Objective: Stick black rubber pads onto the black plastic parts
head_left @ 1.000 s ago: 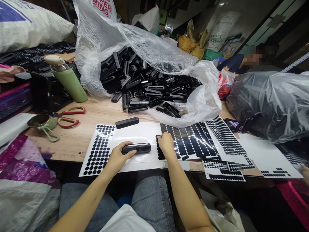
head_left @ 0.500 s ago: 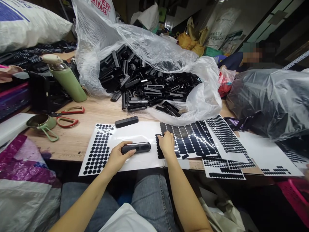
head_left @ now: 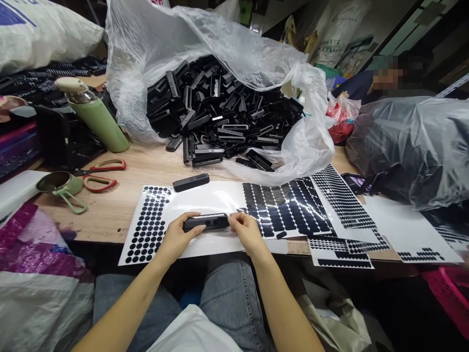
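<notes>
My left hand (head_left: pixel 177 236) grips the left end of a long black plastic part (head_left: pixel 207 222) lying on a white sheet of round black stickers (head_left: pixel 150 225). My right hand (head_left: pixel 246 231) pinches at the part's right end, its fingertips pressed together; whether a sticker sits between them is hidden. To the right lies a sheet of oval black stickers (head_left: pixel 289 208). A second black part (head_left: pixel 191 182) rests on the table behind the first.
A clear plastic bag (head_left: pixel 146 54) spills a heap of black parts (head_left: pixel 220 112) across the wooden table (head_left: pixel 120 195). A green bottle (head_left: pixel 95 116), red scissors (head_left: pixel 99 174) and a green cup (head_left: pixel 60 184) stand left. More sticker sheets (head_left: pixel 344 203) and a dark bag (head_left: pixel 410 142) lie right. Another person sits far right.
My right hand left the oval sticker sheet and came left to the right end of the black part. My left hand kept hold of the part.
</notes>
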{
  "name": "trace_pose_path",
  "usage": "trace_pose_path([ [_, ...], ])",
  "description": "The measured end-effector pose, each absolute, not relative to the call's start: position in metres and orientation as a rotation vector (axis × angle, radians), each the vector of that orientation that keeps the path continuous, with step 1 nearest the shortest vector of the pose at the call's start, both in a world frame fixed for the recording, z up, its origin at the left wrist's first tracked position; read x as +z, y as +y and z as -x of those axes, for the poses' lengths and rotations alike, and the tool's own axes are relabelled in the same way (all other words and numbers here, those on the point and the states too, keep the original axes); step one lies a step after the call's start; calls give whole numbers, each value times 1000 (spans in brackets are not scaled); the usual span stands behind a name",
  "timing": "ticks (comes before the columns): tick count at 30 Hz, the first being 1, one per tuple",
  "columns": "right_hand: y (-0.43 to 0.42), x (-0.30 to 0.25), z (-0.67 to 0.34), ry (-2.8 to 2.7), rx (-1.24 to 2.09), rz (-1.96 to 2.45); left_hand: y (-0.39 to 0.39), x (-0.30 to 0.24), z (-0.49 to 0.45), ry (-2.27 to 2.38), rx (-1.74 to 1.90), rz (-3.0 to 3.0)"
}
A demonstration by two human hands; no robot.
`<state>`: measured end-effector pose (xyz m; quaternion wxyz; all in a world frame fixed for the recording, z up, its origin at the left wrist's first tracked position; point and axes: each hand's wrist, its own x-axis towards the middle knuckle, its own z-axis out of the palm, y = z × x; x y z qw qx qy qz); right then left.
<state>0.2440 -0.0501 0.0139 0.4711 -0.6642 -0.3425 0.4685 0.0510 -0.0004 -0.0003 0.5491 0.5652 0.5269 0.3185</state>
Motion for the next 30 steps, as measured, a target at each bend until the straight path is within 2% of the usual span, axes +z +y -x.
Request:
trace_pose_path([
  [17,-50,4,-235,-891,1171,1715,0,-2,-49,1239,720,-1361],
  [30,-53,6,-227,-1012,932,1860,0,-3,-49,1234,756,-1405],
])
